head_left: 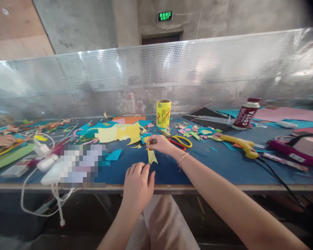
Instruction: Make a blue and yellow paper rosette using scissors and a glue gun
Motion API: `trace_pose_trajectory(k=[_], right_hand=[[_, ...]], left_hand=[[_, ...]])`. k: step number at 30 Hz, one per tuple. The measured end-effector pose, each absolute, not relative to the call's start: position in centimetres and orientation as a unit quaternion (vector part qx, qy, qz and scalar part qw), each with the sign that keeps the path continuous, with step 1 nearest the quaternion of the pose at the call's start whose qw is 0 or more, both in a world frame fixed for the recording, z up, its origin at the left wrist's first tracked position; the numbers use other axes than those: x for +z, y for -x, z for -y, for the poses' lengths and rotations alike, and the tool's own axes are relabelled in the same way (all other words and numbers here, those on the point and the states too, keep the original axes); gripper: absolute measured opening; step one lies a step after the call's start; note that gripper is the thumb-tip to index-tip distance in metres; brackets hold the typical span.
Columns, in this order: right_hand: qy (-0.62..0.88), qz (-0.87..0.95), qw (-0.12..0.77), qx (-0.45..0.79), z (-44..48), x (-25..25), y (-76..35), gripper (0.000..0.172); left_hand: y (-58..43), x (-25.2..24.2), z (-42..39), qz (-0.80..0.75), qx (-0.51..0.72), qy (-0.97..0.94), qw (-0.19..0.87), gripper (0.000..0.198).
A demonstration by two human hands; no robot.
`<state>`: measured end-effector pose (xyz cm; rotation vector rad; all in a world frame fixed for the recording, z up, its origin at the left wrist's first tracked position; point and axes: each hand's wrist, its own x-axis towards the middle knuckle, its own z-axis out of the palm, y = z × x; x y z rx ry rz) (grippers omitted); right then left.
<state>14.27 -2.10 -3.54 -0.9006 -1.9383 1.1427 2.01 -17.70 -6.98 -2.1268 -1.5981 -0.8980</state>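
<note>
My right hand [159, 144] pinches a narrow yellow paper strip [152, 158] with a notched lower end, held just above the blue tabletop. Close below it, my left hand [138, 180] is at the table's front edge, fingers bent and thumb apart. Its fingertips are near the strip's lower end, and I cannot tell whether they touch it. Scissors with yellow and red handles [184, 141] lie beside my right wrist. A larger cut sheet of yellow paper [117, 133] lies behind to the left.
A yellow cylinder [163, 116] stands at the back. To the right are paper flowers [198, 132], a yellow glue gun [237, 144] with a black cord, and a tilted dark red bottle [246, 114]. White cables and chargers [48, 162] lie left, near another person's hand [2, 140].
</note>
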Motion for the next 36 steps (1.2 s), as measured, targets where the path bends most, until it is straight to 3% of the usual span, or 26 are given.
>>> trace_pose_trajectory(k=[15, 23, 36], right_hand=[[0.35, 0.755, 0.343, 0.435, 1.88, -3.77, -14.27, 0.008], [0.349, 0.762, 0.342, 0.424, 1.87, -3.87, -14.18, 0.005], [0.345, 0.726, 0.353, 0.478, 1.96, -4.06, -14.05, 0.009]], left_hand=[[-1.62, -5.99, 17.04, 0.553, -0.31, 0.768, 0.09, 0.025], [-2.24, -6.24, 17.46, 0.567, -0.23, 0.778, 0.145, 0.031], [-2.3, -6.33, 17.48, 0.563, -0.23, 0.773, 0.18, 0.032]])
